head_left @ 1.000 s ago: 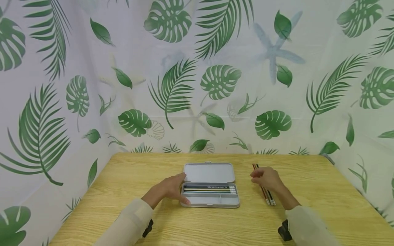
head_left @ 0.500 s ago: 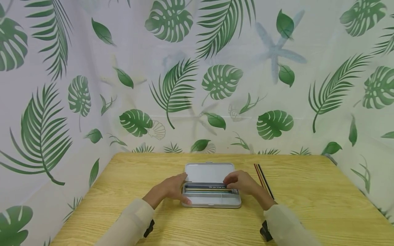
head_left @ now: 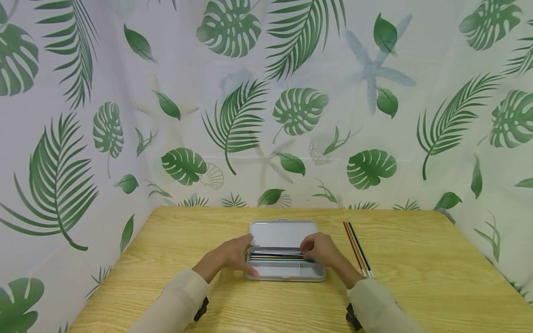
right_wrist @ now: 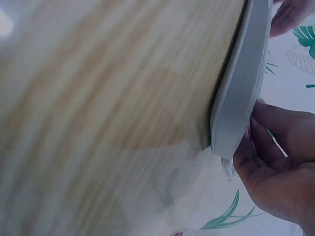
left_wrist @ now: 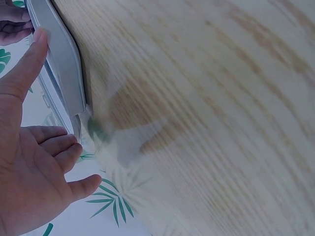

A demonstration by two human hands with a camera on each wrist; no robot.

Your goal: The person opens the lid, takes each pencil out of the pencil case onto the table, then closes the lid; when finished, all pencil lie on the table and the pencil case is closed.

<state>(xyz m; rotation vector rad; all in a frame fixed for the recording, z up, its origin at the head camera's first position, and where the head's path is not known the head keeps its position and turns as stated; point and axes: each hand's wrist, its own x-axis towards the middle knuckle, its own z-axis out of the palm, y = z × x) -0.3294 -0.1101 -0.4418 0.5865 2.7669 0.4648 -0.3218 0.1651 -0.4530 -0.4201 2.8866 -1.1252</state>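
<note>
A pale grey pencil case point(head_left: 287, 278) lies with its lid point(head_left: 283, 233) raised at the back. Several pencils point(head_left: 270, 259) rest lengthwise in its rear compartment. My left hand point(head_left: 230, 257) spans the case's left end, thumb at the front corner, fingers near the hinge; in the left wrist view the thumb lies straight along the case point(left_wrist: 64, 64). Over the right part of the rear compartment, my right hand point(head_left: 324, 249) pinches a pencil among the others, its fingertips partly hiding it. From the right wrist, the hand point(right_wrist: 280, 152) shows curled fingers close to the case's edge point(right_wrist: 236, 93).
To the right on the wooden table point(head_left: 200, 222), a red pencil point(head_left: 352, 246) and a dark pencil point(head_left: 360, 246) lie side by side, with a lighter one between them. The front compartment point(head_left: 270, 271) has a small divider. A leaf-patterned cloth point(head_left: 258, 115) hangs behind.
My right hand has moved left from the pencils on the table to the case, and then slightly further left with its fingers among the pencils. The left hand has stayed at the case.
</note>
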